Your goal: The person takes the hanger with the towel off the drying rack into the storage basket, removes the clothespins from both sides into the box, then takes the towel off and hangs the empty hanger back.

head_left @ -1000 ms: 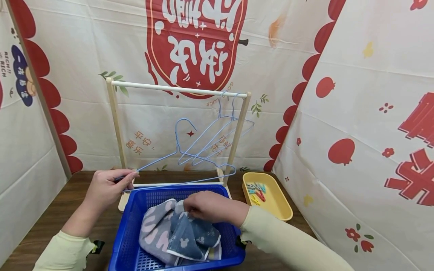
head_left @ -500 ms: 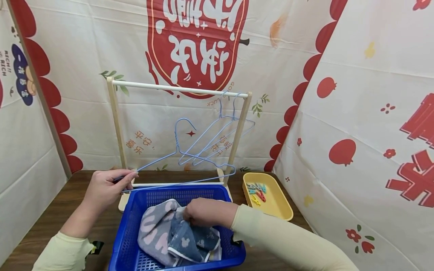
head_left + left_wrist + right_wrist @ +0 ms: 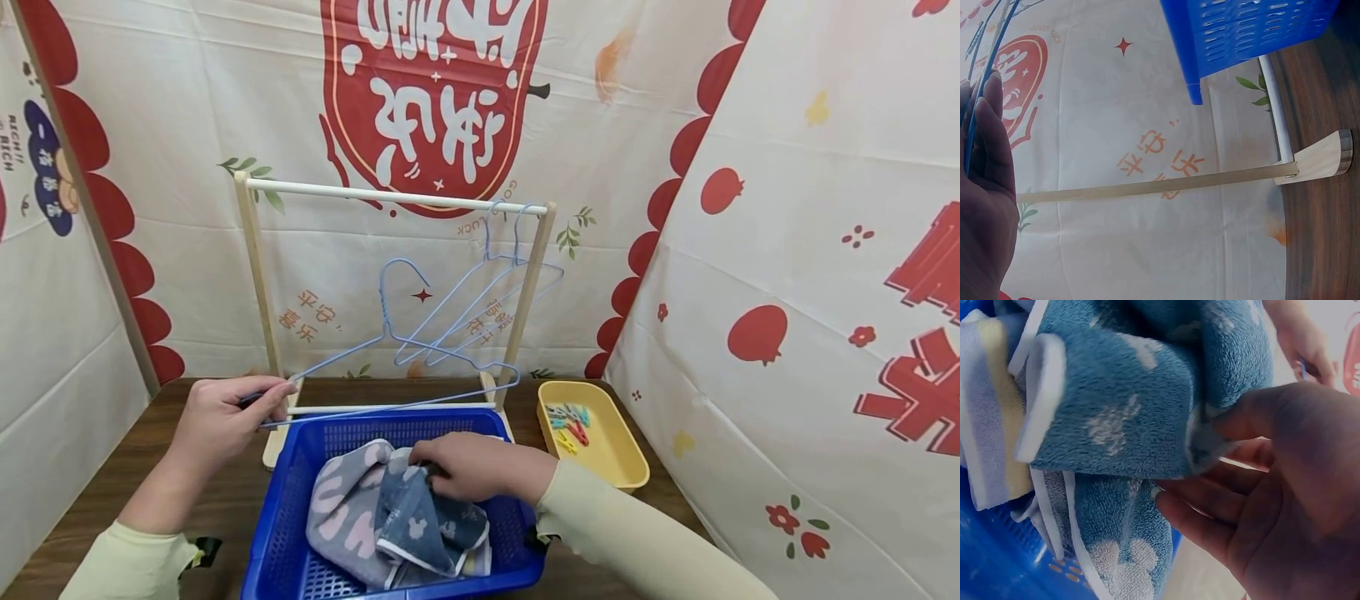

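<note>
My left hand (image 3: 217, 417) pinches one lower corner of a light blue wire hanger (image 3: 386, 315), whose hook points up above the basket. In the left wrist view, the fingers of that hand (image 3: 988, 162) sit round the hanger wire. My right hand (image 3: 480, 467) is down in the blue plastic basket (image 3: 279, 492), pinching a blue towel (image 3: 408, 521) with white mouse-head prints. A fold of this towel (image 3: 1116, 406) lies between thumb and fingers in the right wrist view. Beside and under it are a grey towel with pink patches (image 3: 337, 521) and a striped towel (image 3: 994, 406).
A wooden rack (image 3: 260, 279) stands behind the basket, with two blue hangers (image 3: 487, 237) at the right end of its bar. To the right, a yellow tray (image 3: 603, 454) holds several clothespins (image 3: 573, 429). Printed cloth walls (image 3: 187, 275) surround the wooden table (image 3: 97, 492).
My left hand and its hanger have shifted slightly left. The right hand has moved a little within the basket, and the blue towel's folds have shifted slightly.
</note>
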